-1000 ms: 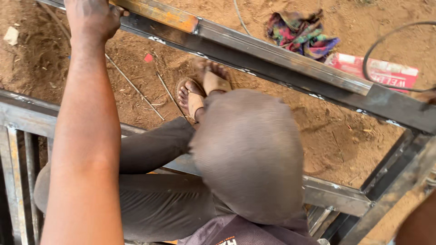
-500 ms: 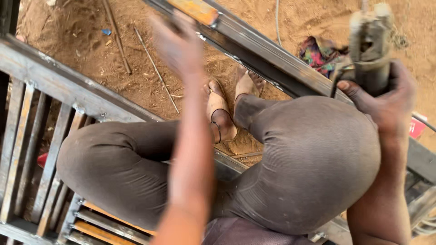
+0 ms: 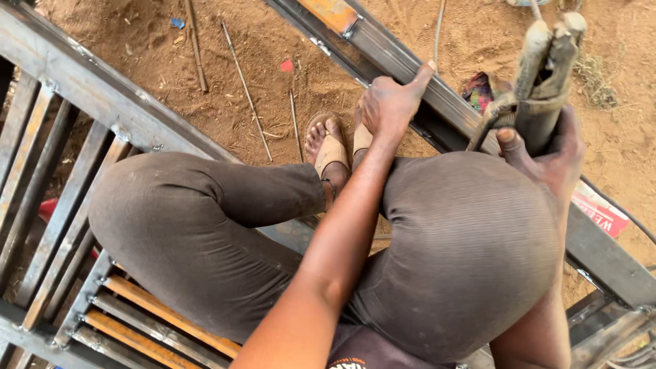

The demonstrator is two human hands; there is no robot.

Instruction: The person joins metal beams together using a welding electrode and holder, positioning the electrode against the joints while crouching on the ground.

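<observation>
Squatting right on top of a metal frame (image 3: pixel 102 102) laid flat over the dirt, knees wide, sandalled feet (image 3: pixel 335 147) planted in the gap between the bars; handy for reaching the far rail without stepping off. Left hand (image 3: pixel 389 102) stretched forward, fingers curled down onto the steel rail (image 3: pixel 410 61), looks like bracing or steadying it; not wrapped round anything else. Right hand (image 3: pixel 550 154) clamped tight on a welding holder (image 3: pixel 543 75), jaws pointing up and away from the body, cable (image 3: pixel 615 205) trailing off behind; held clear above the knee, well apart from the rail. Loose thin rods (image 3: pixel 246 89) scattered on the soil, close at hand.
</observation>
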